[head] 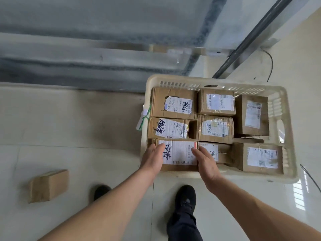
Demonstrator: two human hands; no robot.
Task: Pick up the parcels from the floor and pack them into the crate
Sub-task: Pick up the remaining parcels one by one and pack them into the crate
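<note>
At the near-left corner of the cream slatted plastic crate [276, 94], on the pale tiled floor [69, 127]: one brown cardboard parcel with a large white shipping label and black handwriting [177, 153], held between both hands. Left hand [153, 158] lies along its left edge, fingers straight and close together, tips on the top face. Right hand [206, 164] lies along its right edge, fingers likewise straight and together, pressing inward. Neither hand is curled under the parcel, as far as can be seen.

Step in hand, by judgement: seating this parcel into the last near-left gap of the crate. It appears level with its neighbours, so release seems close.

Crate contents, top layer, all brown cardboard with white labels:
- far row: wide parcel marked 7786 [173, 103]; squarish parcel with a glossy label [217, 101]; tall parcel set lengthwise at the right wall [251, 115].
- middle row: parcel with heavy black handwriting [168, 127]; taped parcel marked 7236 [215, 128].
- near row: the held parcel; a narrow parcel partly hidden by the right hand [215, 151]; a corner parcel at near right [260, 157].
What lies beneath cannot be told.

Outstanding: one plain brown cardboard parcel, unlabelled on its visible faces [48, 186], on the floor well apart from the crate, to the person's left.

Next move calls for letting go, turning left and stooping; a place atop the full layer will likely be needed.
</note>
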